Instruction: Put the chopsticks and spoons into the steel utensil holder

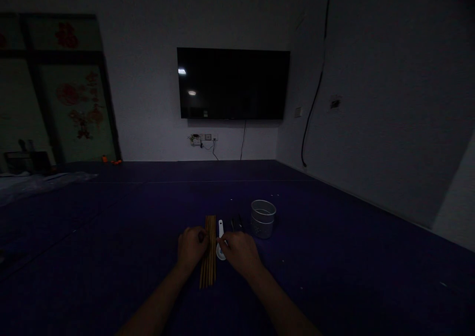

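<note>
A row of several wooden chopsticks (209,249) lies on the dark blue surface (111,237) in front of me. My left hand (191,247) rests at their left side with its fingers curled, touching the bundle. My right hand (240,251) sits just right of them, fingers curled over the bowl end of a white spoon (221,229). Whether either hand grips anything is too dim to tell. A small dark object (236,222) lies beyond my right hand. A grey perforated metal cup (262,218) stands upright to the right of it.
The room is dim. A black television (233,83) hangs on the far white wall above a socket with cables (202,139). A white wall (389,128) runs along the right. Crumpled clear plastic (33,182) lies at the far left near a dark-framed door.
</note>
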`<state>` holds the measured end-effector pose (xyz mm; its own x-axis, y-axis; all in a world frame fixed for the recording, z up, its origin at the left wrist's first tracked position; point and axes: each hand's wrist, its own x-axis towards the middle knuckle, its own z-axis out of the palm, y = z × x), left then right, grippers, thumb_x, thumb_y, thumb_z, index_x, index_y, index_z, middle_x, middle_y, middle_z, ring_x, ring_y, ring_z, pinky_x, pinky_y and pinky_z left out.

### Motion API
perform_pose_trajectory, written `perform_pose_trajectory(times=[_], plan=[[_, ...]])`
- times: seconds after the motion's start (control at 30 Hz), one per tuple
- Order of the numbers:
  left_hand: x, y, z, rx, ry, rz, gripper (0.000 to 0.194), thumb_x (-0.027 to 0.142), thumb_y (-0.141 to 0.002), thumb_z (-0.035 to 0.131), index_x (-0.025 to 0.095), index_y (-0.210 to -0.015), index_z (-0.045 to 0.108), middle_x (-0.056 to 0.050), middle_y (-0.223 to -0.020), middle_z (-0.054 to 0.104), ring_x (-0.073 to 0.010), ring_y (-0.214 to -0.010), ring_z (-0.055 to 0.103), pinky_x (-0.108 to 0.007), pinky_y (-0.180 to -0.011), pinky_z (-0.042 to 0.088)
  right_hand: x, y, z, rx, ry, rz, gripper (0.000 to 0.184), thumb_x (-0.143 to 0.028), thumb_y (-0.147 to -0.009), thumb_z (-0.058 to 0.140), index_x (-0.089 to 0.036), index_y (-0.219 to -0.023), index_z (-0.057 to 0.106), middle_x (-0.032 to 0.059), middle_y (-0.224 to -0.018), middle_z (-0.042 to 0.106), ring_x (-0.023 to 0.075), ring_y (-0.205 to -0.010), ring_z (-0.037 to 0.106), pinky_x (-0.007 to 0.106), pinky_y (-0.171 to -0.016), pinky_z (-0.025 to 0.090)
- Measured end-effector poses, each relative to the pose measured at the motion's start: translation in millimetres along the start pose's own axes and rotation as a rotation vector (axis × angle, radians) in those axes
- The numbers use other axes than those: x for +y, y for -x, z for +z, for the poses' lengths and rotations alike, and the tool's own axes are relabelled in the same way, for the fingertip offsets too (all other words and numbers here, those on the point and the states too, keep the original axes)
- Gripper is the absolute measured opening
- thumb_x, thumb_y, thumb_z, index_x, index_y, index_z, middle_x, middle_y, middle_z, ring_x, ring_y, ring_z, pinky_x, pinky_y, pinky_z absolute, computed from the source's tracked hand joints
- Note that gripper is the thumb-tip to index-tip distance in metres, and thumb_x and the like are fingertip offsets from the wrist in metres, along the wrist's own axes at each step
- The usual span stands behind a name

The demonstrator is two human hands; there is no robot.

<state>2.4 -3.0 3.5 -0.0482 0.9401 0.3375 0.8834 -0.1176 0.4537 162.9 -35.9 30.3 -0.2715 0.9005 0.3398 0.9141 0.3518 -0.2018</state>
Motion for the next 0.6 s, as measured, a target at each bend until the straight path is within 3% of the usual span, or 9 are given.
perform_pose_trajectory(times=[0.6], plan=[[-0.9, -0.5, 1.0, -0.014, -0.027, 0.002, 0.015, 0.023, -0.076, 0.058, 0.022, -0.088, 0.067, -0.001, -0.082, 0.069, -0.0145, -0.082, 0.06, -0.023, -0.068, 0.035, -1.0, 0.7, -1.6, 0.012, 0.001, 0.002, 0.036, -0.039, -0.092, 0.039, -0.021, -0.086, 0.069, 0.0065, -0.086, 0.072, 0.017, -0.082, 0.067, 0.022, -0.063, 0.04]])
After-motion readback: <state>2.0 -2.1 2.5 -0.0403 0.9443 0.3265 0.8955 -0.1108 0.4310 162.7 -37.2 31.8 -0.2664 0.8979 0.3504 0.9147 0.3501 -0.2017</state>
